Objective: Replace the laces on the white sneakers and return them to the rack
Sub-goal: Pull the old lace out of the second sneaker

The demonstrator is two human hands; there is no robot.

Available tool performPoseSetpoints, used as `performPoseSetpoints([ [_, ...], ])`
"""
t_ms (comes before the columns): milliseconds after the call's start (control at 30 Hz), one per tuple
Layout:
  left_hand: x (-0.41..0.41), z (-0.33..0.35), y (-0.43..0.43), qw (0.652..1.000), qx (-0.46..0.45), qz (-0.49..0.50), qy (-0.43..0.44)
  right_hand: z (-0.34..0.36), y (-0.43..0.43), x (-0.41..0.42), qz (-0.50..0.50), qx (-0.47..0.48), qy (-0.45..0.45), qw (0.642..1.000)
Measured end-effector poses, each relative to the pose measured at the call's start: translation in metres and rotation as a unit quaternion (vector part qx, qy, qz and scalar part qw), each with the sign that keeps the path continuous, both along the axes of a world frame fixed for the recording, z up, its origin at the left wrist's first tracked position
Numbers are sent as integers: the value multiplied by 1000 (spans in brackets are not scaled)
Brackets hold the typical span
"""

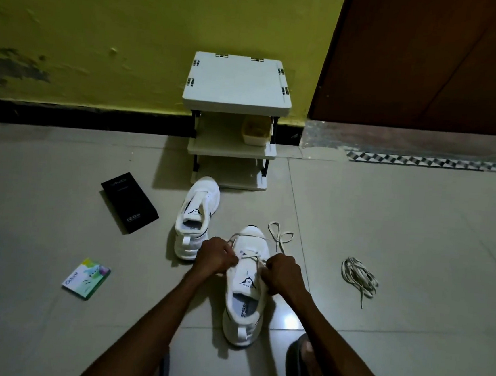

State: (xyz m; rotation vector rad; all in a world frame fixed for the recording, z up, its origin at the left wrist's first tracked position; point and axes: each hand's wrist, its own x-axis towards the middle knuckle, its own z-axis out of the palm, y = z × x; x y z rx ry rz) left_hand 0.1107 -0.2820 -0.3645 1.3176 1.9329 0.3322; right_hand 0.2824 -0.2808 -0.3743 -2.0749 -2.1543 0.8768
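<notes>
A white sneaker [246, 289] stands on the floor in front of me, toe pointing away. My left hand [215, 257] pinches a cream lace [251, 255] at the shoe's left eyelets. My right hand [285, 273] grips the same lace on the right side. The lace's free end loops on the floor past the toe [280, 234]. A second white sneaker [197, 213] without a lace stands to the left, near the rack [236, 97]. A bundle of loose laces [359, 277] lies on the floor to the right.
The small white rack stands against the yellow wall, with a small tub [256, 132] on its middle shelf. A black phone box [129, 203] and a green packet [86, 278] lie at left. A brown door [432, 60] is at right. My foot in a sandal [306, 361] is at bottom right.
</notes>
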Motion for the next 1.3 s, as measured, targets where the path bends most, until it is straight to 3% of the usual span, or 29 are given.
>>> performPoseSetpoints([
  [167,4,4,5,1000,-17,-26,4,14,9,-23,36,117,-60,991],
  [367,0,2,6,999,-12,-44,-11,13,22,-44,213,152,-156,953],
  [500,-4,1,3,998,0,-51,-21,10,29,-44,258,152,-164,940],
  [567,-6,-2,3,999,0,-43,-28,9,31,-38,190,147,-133,962],
  [633,-8,-4,2,999,-2,-32,-34,-2,34,-21,1,157,-51,986],
  [700,-9,-6,1,999,-1,-36,-34,-12,35,-3,-201,113,48,972],
  [767,-9,-9,0,999,3,-42,-35,-20,30,4,-266,63,84,958],
  [933,-7,-11,0,998,11,-48,-36,-13,35,-9,-65,148,68,984],
  [1000,-7,-10,0,998,13,-44,-44,-5,37,-16,76,138,-12,988],
  [1067,-6,-9,0,998,14,-42,-53,0,33,-25,202,141,-126,961],
  [1167,-6,-11,-1,998,20,-39,-53,3,29,-31,243,164,-184,938],
  [1300,-5,-12,-1,997,36,-57,-33,12,30,-34,283,205,-156,924],
])
